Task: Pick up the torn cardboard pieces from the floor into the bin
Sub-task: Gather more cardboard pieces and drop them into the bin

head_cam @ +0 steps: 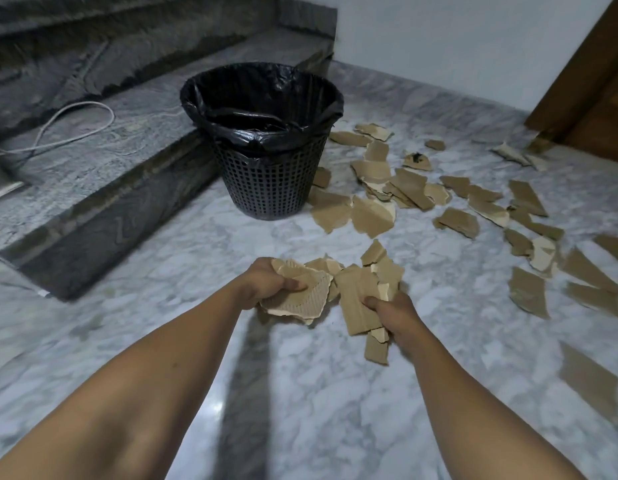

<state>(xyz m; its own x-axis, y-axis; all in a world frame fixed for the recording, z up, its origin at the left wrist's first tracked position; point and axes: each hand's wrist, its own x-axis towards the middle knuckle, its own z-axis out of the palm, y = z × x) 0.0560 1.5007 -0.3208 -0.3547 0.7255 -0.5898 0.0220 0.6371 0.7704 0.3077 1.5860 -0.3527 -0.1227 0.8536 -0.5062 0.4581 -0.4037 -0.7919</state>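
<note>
Early stage; left hand (266, 282) and right hand (392, 315) each grip cardboard pieces (358, 296); bin (266, 181) looks empty; many scraps (456, 221) left on floor (300, 393).

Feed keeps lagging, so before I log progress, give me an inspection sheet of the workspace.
Surface: pale marble floor, glossy.
Job's things: bin with black liner, upright beside the steps; torn cardboard pieces scattered on the floor right of it.
Clutter: nothing seen.
Hands: left hand grips a cardboard bunch; right hand grips a second bunch.
Cables: white cable looped on a step.
Surroundings: dark stone steps, white wall, wooden door.
</note>
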